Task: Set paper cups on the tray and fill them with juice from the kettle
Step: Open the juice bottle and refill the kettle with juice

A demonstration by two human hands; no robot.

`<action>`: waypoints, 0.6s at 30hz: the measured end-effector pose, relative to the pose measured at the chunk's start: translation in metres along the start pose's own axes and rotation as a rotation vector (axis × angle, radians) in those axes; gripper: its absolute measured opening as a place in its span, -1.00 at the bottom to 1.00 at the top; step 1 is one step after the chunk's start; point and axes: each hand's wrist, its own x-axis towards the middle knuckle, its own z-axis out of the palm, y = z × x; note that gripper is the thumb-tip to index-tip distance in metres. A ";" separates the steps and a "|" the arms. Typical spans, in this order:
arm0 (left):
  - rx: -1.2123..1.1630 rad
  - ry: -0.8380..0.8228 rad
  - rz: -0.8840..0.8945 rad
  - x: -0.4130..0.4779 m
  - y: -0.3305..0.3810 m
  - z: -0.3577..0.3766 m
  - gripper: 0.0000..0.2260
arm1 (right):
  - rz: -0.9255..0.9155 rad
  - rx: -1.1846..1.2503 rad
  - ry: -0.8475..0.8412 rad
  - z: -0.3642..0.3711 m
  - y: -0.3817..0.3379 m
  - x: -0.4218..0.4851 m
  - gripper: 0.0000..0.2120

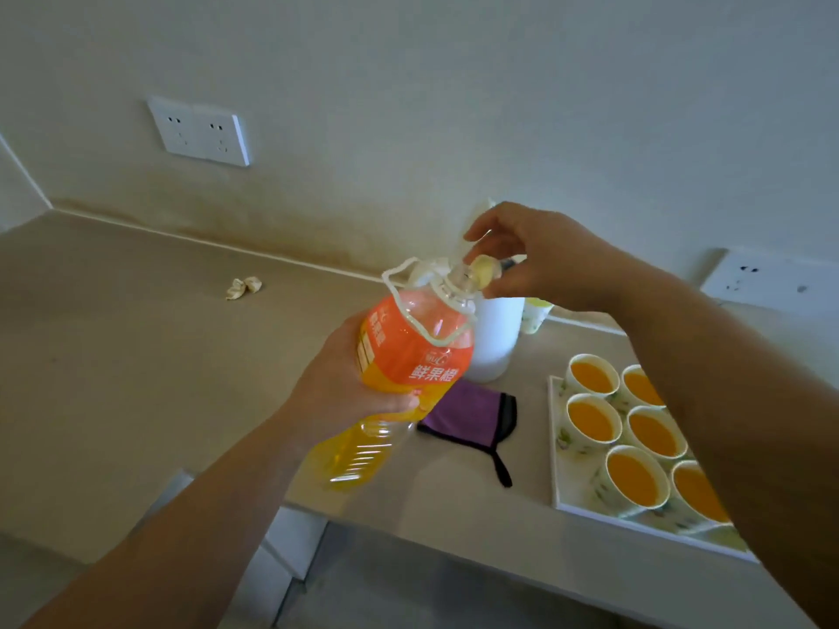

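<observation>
Left hand [345, 379] grips the tilted juice bottle [408, 356]; right hand [535, 261] pinches its cap [482, 267]; filled cups [594, 419] stand under right forearm

- The bottle [408, 356] hung mid-frame above the tabletop [136, 379], neck tilted toward upper right, gripped from its left by the left hand [336, 383].
- The right hand [535, 261] reached in from the right, its fingers [486, 222] pinching the cap [483, 267] at the neck.
- The kettle [495, 338] stood just behind the bottle, with a cloth [463, 415] lying before it.
- The tray [556, 469] lay at lower right, carrying six paper cups [592, 422] in two rows, juice in each.
- A crumpled scrap [244, 287] lay left of centre, below a wall socket [199, 131] at upper left.
</observation>
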 end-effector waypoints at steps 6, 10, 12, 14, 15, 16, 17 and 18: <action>0.075 0.015 0.066 0.015 0.011 0.003 -0.26 | -0.069 -0.200 -0.031 -0.016 -0.008 0.003 -0.63; 0.072 -0.016 0.057 0.022 0.016 0.003 -0.16 | -0.118 -0.302 -0.015 -0.024 -0.008 0.007 -0.67; 0.060 -0.046 0.053 0.025 0.019 0.003 -0.19 | -0.159 -0.312 -0.021 -0.026 -0.007 0.010 -0.67; 0.044 -0.078 0.061 0.026 0.024 0.003 -0.24 | -0.171 -0.294 -0.033 -0.032 -0.005 0.012 -0.67; 0.032 -0.092 0.062 0.026 0.025 0.002 -0.25 | -0.160 -0.287 -0.047 -0.034 -0.004 0.012 -0.67; 0.022 -0.100 0.066 0.026 0.026 0.003 -0.25 | -0.146 -0.282 -0.060 -0.036 -0.003 0.013 -0.66; 0.018 -0.104 0.068 0.027 0.027 0.003 -0.25 | -0.136 -0.279 -0.070 -0.039 -0.002 0.014 -0.66; 0.013 -0.107 0.073 0.027 0.027 0.003 -0.24 | -0.130 -0.277 -0.078 -0.040 -0.001 0.014 -0.66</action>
